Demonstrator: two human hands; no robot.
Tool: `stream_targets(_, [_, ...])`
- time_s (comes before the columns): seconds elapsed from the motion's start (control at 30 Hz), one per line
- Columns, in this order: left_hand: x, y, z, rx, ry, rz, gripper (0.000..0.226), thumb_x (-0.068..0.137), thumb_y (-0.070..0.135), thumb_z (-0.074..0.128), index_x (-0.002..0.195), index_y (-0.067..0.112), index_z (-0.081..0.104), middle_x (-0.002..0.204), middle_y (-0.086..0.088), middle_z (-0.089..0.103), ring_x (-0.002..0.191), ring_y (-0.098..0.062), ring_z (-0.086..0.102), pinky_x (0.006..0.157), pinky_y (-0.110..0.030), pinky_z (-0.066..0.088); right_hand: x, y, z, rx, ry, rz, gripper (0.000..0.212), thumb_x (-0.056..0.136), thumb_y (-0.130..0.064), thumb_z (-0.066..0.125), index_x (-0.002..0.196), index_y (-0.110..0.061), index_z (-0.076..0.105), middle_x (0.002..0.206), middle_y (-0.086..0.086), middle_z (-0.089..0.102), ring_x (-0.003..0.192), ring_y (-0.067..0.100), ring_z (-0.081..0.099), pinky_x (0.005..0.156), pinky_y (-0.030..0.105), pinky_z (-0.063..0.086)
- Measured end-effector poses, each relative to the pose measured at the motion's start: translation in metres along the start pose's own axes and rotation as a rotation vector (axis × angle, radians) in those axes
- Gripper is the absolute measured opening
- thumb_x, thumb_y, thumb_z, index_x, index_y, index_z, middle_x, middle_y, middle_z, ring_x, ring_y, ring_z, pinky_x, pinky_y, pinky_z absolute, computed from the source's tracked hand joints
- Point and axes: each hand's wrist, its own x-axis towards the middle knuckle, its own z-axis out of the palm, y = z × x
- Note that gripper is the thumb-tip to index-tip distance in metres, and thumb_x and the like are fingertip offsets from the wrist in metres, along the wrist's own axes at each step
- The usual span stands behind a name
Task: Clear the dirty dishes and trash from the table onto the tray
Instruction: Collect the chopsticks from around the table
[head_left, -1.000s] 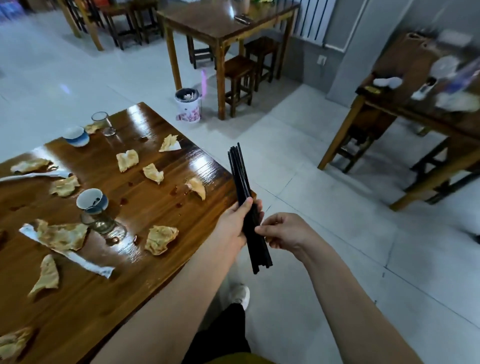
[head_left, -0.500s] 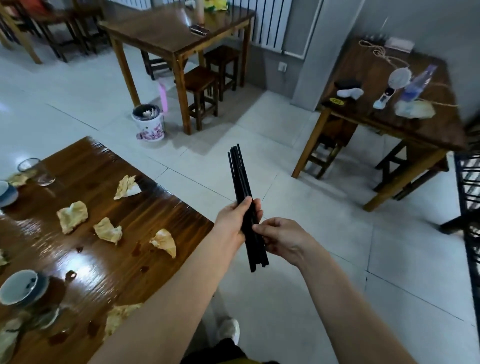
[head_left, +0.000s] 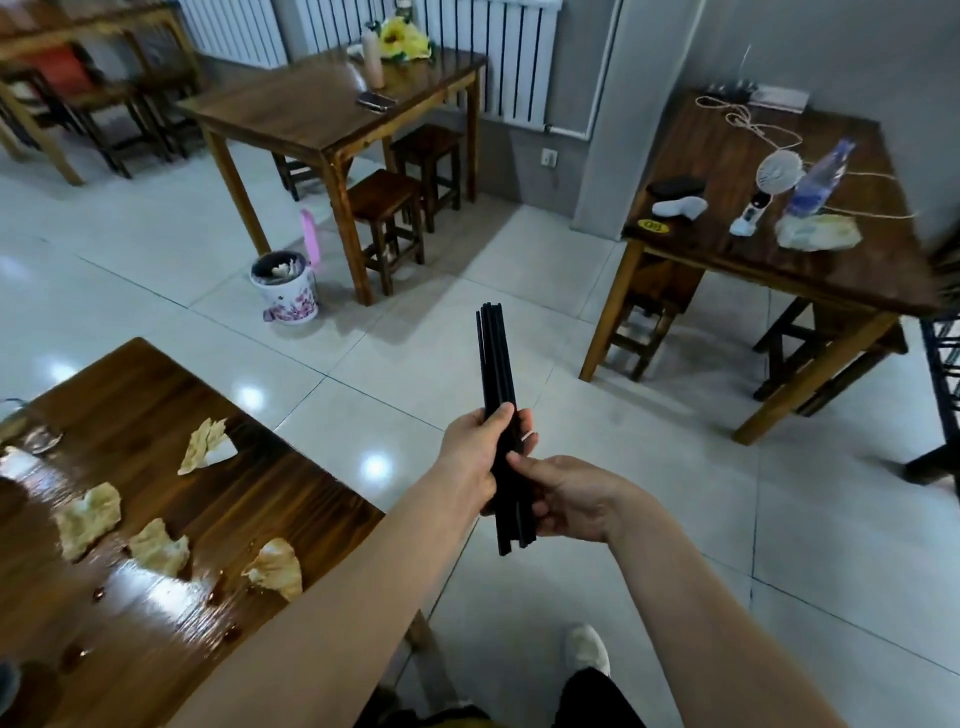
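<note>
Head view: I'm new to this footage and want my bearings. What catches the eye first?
A bundle of black chopsticks stands nearly upright at centre, held over the tiled floor by the left hand and right hand. Crumpled, stained napkins litter the glossy wooden table at lower left.
</note>
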Motion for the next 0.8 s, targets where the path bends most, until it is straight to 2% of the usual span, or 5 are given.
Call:
stream_targets(0.17, [0.028,-0.003,0.045,-0.034,0.031,0.033,0.017,0.098,0.006,0.05,0.086,-0.002,0.059,0.072,-0.011,0.065,0.053,-0.016,0.064,0.054,-0.024,0.057,0.008,-0.027,-0.051,-0.032,-0.086,-0.02,0.045,0.079,-0.046,0.062,0.094,-0.004,0.064,0.07,0.006,0.071,0.058,0.011,0.038,0.083,0.032,0.037])
stream_targets(0.4, [0.058,-0.01,0.113,-0.062,0.087,0.102,0.015,0.098,0.009,0.053,0.09,0.0,0.062,0.078,-0.01,0.067,0.068,-0.021,0.064,0.057,-0.023,0.057,0.011,-0.073,-0.128,-0.128,-0.175,-0.029,0.035,0.082,-0.037,0.061,0.093,-0.004,0.061,0.047,-0.005,0.06,0.098,0.026,0.039,0.093,0.035,0.037])
stream_targets(0.53, [0.074,-0.014,0.143,-0.09,0.125,0.165,0.014,0.097,0.012,0.055,0.095,0.0,0.063,0.078,-0.008,0.068,0.069,-0.018,0.066,0.061,-0.023,0.057,0.019,-0.091,-0.162,-0.134,-0.215,-0.029,0.035,0.072,-0.036,0.064,0.088,-0.005,0.06,0.044,-0.006,0.057,0.07,0.017,0.036,0.088,0.029,0.034])
stream_targets(0.67, [0.089,-0.017,0.159,-0.092,0.167,0.229,0.015,0.097,0.013,0.056,0.09,0.003,0.064,0.074,-0.004,0.068,0.071,-0.017,0.066,0.065,-0.022,0.056,0.035,-0.105,-0.183,-0.187,-0.213,-0.004,0.024,0.09,-0.03,0.058,0.088,-0.006,0.058,0.04,-0.005,0.053,0.083,0.021,0.042,0.069,0.023,0.037])
stream_targets(0.8, [0.106,-0.011,0.16,-0.056,0.228,0.23,0.014,0.096,0.016,0.057,0.093,0.006,0.065,0.074,-0.001,0.07,0.072,-0.016,0.066,0.06,-0.024,0.055,0.054,-0.117,-0.192,-0.181,-0.245,0.014,0.025,0.089,-0.03,0.06,0.088,-0.005,0.061,0.038,-0.002,0.043,0.079,0.018,0.061,0.07,0.024,0.042])
